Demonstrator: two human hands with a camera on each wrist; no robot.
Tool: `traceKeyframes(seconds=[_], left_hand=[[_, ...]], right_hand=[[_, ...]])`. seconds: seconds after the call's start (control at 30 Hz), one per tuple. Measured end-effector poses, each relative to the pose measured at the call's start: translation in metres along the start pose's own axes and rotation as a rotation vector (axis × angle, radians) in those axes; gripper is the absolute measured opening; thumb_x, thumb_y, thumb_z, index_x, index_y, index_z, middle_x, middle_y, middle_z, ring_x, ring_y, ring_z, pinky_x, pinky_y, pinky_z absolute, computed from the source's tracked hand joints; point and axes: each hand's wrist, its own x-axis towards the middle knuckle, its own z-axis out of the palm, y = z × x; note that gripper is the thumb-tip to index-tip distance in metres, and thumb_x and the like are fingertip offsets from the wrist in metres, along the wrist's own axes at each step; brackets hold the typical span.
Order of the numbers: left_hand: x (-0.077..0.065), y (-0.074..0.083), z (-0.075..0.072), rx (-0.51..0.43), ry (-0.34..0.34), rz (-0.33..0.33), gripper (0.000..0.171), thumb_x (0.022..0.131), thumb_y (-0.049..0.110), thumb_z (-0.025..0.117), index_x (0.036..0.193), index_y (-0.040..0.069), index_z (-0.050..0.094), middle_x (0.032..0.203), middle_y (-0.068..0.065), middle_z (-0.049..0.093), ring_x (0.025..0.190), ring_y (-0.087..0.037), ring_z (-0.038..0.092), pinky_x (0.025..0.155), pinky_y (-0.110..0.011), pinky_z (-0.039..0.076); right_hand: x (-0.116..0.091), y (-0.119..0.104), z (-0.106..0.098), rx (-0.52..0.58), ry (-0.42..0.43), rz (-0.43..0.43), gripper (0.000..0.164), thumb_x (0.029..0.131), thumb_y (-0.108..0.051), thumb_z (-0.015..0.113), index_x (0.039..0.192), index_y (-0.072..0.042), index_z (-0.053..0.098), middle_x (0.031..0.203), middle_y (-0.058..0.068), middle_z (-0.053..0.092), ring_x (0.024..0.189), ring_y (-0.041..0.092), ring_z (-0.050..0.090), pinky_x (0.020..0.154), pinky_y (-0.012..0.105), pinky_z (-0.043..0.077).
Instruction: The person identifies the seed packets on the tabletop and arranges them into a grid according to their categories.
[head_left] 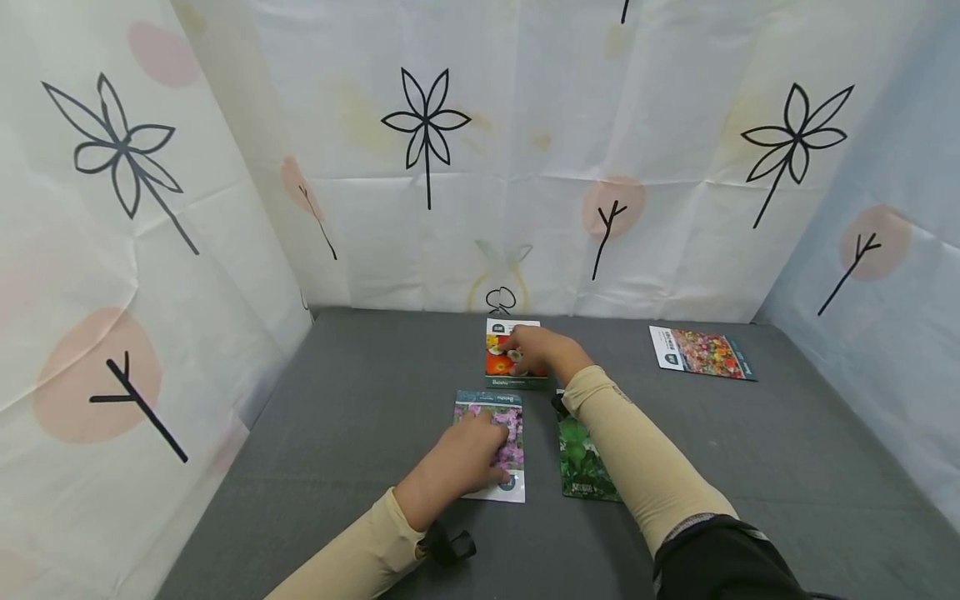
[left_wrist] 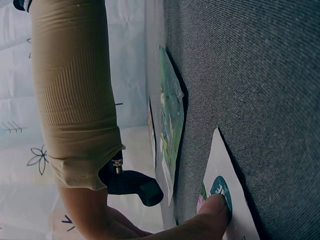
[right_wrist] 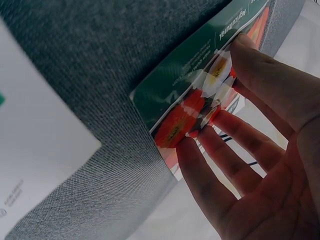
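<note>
My left hand (head_left: 471, 454) rests on a seed packet with pink flowers (head_left: 514, 442), which lies flat on the grey table. In the left wrist view the thumb (left_wrist: 212, 212) presses on the white end of this packet, beside its round teal logo; the other fingers are mostly hidden there. Farther back, my right hand (head_left: 542, 348) touches a seed packet with red and orange flowers (head_left: 497, 362). Its fingers are spread, fingertips on the picture and thumb near the green band, as the right wrist view shows. Under the right forearm a green-leaf seed packet (head_left: 581, 467) is partly covered.
A seed packet with multicoloured flowers (head_left: 705, 352) lies at the back right of the grey table (head_left: 360, 392). White patterned cloth (head_left: 517, 150) hangs behind and at both sides. In the right wrist view a white packet (right_wrist: 40, 150) shows at the left.
</note>
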Motion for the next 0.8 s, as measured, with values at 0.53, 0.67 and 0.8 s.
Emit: traceKeyframes(seconds=[0.53,0.67,0.8], left_hand=[[-0.0020,0.0006,-0.0032,0.006,-0.001,0.007,0.046,0.081,0.041,0.093,0.112,0.012,0.078,0.112,-0.011,0.074,0.103,-0.031,0.071,0.084,-0.044,0.062],[-0.0021,0.0003,-0.0033,0.009,0.005,0.013,0.045,0.081,0.041,0.094,0.111,0.012,0.078,0.109,-0.010,0.074,0.100,-0.028,0.070,0.082,-0.042,0.061],[-0.0021,0.0002,-0.0033,0.012,0.011,0.021,0.044,0.080,0.040,0.094,0.109,0.012,0.078,0.108,-0.009,0.074,0.101,-0.027,0.071,0.084,-0.043,0.061]], right_hand=[[0.0008,-0.0044,0.0003,0.016,0.025,0.000,0.052,0.099,-0.019,0.077,0.147,-0.007,0.063,0.137,0.017,0.062,0.115,0.027,0.059,0.104,0.045,0.050],[0.0018,-0.0053,0.0010,0.014,0.038,-0.005,0.051,0.099,-0.019,0.077,0.146,-0.007,0.064,0.137,0.016,0.063,0.120,0.029,0.061,0.107,0.046,0.050],[0.0032,-0.0075,0.0016,0.008,0.047,-0.007,0.050,0.099,-0.020,0.077,0.146,-0.007,0.064,0.138,0.016,0.063,0.124,0.031,0.061,0.110,0.046,0.049]])
